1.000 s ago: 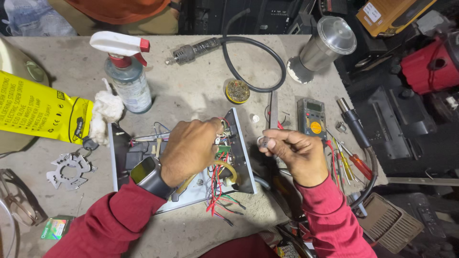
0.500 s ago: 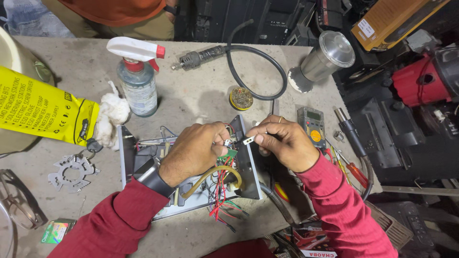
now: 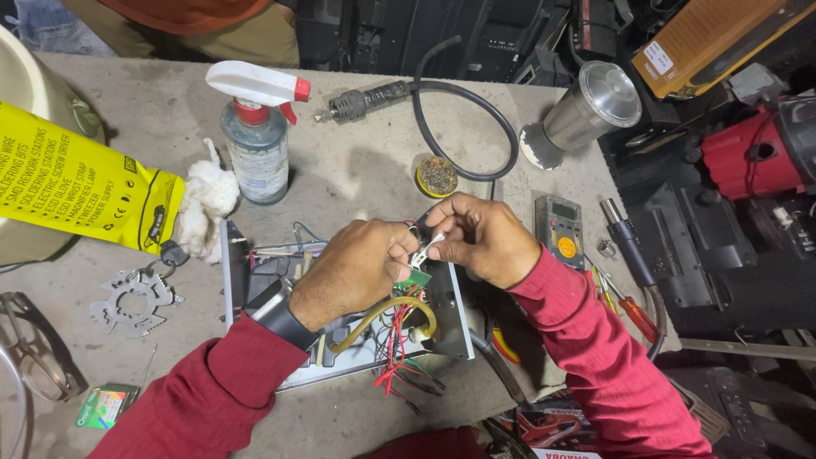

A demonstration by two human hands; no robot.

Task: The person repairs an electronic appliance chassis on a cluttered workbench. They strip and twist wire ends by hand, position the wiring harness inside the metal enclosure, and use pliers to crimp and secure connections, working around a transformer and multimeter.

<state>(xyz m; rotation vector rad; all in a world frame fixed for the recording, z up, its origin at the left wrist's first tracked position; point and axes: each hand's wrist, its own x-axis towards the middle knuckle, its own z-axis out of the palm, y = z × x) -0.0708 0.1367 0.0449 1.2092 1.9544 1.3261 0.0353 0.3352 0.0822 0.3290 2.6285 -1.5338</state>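
Observation:
An open grey metal chassis (image 3: 452, 327) lies on the worktable, with red, black and yellow wires (image 3: 393, 336) spilling from it. My left hand (image 3: 357, 270) rests over its middle and pinches at a small green circuit board (image 3: 416, 279) standing above the wires. My right hand (image 3: 483, 238) meets it from the right, fingers closed on a thin silvery tweezer-like tool (image 3: 427, 250) whose tip points down at the board. Both sleeves are red. A dark watch sits on my left wrist.
Behind the chassis stand a spray bottle (image 3: 255, 144), a cotton wad (image 3: 204, 204), a yellow box (image 3: 76, 183) and a round tin (image 3: 438, 176). A multimeter (image 3: 557, 229), screwdrivers (image 3: 625, 302) and a black cable (image 3: 476, 110) lie to the right. Spectacles (image 3: 34, 348) lie at the left.
My right hand has moved left from beside the chassis to meet my left hand over the green board. My left hand has stayed on the chassis.

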